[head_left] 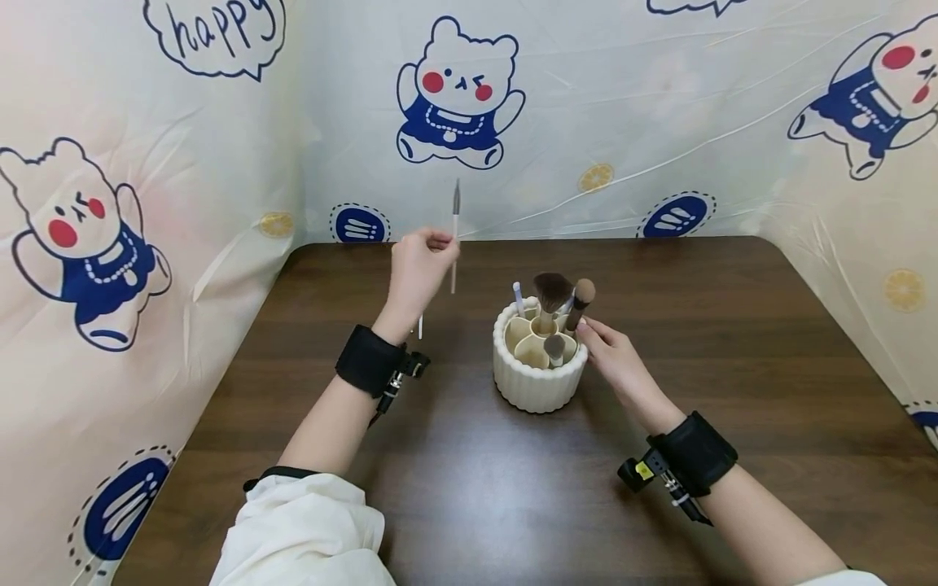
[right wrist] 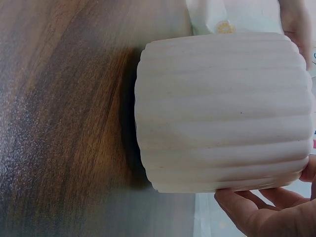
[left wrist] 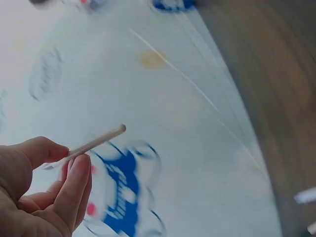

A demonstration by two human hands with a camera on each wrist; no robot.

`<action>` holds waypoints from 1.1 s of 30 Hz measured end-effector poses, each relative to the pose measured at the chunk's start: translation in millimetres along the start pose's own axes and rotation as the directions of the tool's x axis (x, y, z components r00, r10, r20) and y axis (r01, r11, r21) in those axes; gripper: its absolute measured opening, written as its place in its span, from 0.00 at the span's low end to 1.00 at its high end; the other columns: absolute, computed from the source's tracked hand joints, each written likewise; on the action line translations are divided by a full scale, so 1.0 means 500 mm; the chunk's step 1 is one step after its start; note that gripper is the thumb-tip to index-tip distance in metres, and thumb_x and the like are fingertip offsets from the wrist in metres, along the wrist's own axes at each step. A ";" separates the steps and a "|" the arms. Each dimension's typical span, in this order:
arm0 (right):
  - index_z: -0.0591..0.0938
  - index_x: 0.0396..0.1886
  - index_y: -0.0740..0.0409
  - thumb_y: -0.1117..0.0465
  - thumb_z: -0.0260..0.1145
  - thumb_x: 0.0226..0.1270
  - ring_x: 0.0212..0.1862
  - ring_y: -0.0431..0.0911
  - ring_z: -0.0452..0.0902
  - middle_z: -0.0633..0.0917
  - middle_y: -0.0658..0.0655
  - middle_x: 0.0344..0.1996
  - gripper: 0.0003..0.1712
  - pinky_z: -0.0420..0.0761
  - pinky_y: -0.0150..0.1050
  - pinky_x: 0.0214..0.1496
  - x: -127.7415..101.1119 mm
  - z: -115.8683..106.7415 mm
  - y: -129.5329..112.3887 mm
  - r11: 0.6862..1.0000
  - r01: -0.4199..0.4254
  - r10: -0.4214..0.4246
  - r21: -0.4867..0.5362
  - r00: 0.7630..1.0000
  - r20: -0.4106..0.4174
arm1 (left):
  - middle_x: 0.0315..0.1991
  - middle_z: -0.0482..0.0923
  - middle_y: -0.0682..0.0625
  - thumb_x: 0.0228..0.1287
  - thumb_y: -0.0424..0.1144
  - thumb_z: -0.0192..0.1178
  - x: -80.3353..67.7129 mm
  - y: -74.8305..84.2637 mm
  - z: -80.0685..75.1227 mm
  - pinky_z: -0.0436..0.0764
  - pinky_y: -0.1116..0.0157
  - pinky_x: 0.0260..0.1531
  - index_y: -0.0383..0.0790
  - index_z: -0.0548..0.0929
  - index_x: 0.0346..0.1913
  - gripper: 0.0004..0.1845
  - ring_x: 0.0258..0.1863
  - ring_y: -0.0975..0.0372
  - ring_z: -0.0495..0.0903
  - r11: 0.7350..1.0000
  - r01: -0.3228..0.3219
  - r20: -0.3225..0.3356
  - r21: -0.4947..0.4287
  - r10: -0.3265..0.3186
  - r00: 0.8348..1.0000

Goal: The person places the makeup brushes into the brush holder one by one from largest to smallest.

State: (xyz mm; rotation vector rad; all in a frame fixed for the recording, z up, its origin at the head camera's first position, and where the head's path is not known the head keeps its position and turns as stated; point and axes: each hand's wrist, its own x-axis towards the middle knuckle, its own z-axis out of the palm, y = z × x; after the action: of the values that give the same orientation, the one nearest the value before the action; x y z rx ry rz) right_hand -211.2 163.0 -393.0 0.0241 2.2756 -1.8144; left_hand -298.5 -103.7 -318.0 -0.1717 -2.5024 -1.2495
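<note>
My left hand (head_left: 418,264) is raised above the table and pinches a thin makeup brush (head_left: 454,236) between thumb and fingers, tip up. The left wrist view shows the same slim brush (left wrist: 89,145) held at my fingertips (left wrist: 74,173). A cream ribbed holder (head_left: 538,370) with several compartments stands mid-table with a few brushes (head_left: 551,297) upright in it. My right hand (head_left: 611,350) rests against the holder's right rim. In the right wrist view the ribbed holder (right wrist: 222,113) fills the frame, with my fingers (right wrist: 256,212) on its side.
The dark wooden table (head_left: 733,325) is walled on three sides by plastic sheeting (head_left: 586,114) printed with cartoon bears. A small white item (head_left: 420,325) lies on the table below my left hand. Black straps with cameras sit on both wrists.
</note>
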 end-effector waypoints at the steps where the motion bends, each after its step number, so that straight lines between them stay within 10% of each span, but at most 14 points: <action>1: 0.52 0.74 0.67 0.49 0.43 0.78 0.74 0.56 0.53 0.58 0.68 0.73 0.36 0.59 0.52 0.73 0.000 0.000 0.000 1.000 0.003 -0.003 0.002 1.000 0.001 | 0.37 0.86 0.41 0.62 0.36 0.58 -0.010 0.013 0.001 0.83 0.61 0.39 0.32 0.84 0.42 0.11 0.36 0.54 0.84 1.000 -0.011 0.020 -0.026 0.011 1.000; 13: 0.51 0.74 0.68 0.49 0.43 0.78 0.74 0.56 0.53 0.58 0.68 0.73 0.36 0.59 0.52 0.74 -0.002 0.001 0.000 1.000 0.009 -0.009 0.002 1.000 0.001 | 0.38 0.85 0.44 0.62 0.37 0.61 -0.090 0.076 0.042 0.81 0.66 0.38 0.35 0.82 0.41 0.09 0.36 0.59 0.84 0.990 -0.060 0.192 -0.130 0.084 0.978; 33: 0.52 0.74 0.68 0.49 0.44 0.78 0.74 0.55 0.55 0.58 0.67 0.73 0.36 0.61 0.52 0.73 0.000 0.002 0.002 1.000 0.010 -0.010 -0.005 1.000 -0.012 | 0.35 0.85 0.44 0.61 0.33 0.60 -0.107 0.052 0.118 0.81 0.69 0.39 0.35 0.82 0.37 0.05 0.36 0.59 0.84 0.992 -0.118 0.340 -0.039 0.124 0.932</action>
State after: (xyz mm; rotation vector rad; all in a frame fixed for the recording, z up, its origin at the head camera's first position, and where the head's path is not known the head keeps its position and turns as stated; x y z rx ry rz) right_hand -210.8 162.5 -394.4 0.0222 2.2925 -1.8179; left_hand -256.3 -38.6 -349.9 -0.5868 -2.7176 -1.2837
